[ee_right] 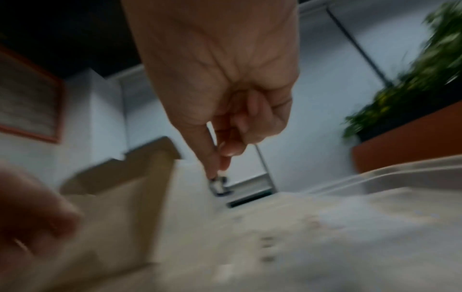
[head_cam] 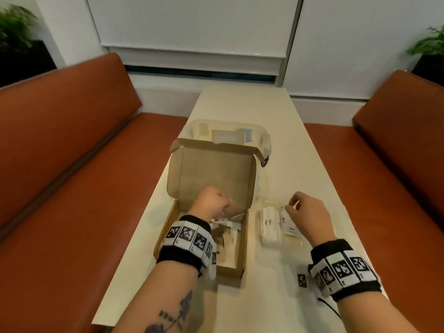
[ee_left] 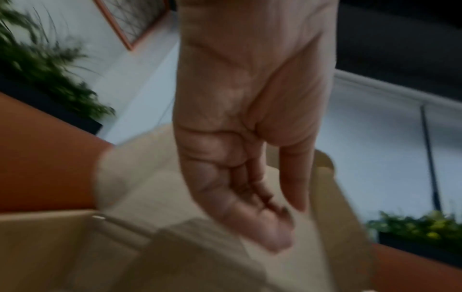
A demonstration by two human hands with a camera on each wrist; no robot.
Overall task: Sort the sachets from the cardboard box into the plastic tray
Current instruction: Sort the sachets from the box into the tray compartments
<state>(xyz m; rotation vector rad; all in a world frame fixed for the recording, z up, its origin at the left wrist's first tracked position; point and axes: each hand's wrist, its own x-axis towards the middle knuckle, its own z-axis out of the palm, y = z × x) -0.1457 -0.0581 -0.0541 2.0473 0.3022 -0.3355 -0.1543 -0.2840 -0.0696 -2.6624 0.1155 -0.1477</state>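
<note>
The open cardboard box (head_cam: 243,246) sits left of centre on the table with its lid (head_cam: 211,174) standing up; several sachets (head_cam: 230,246) lie inside. My left hand (head_cam: 213,203) hovers in the box, fingers curled into the palm (ee_left: 240,177), with nothing visible in them. To the right of the box lies the clear plastic tray (head_cam: 294,242), which holds white stick sachets (head_cam: 270,222). My right hand (head_cam: 292,204) is over the tray, thumb and forefinger pinched (ee_right: 220,164) at the top end of a white sachet (head_cam: 290,225). Both wrist views are blurred.
A clear lidded container (head_cam: 225,131) stands right behind the box lid. A small black-and-white marker tag (head_cam: 302,280) lies on the table near my right wrist. Orange benches (head_cam: 72,164) (head_cam: 389,179) flank the narrow table (head_cam: 264,111).
</note>
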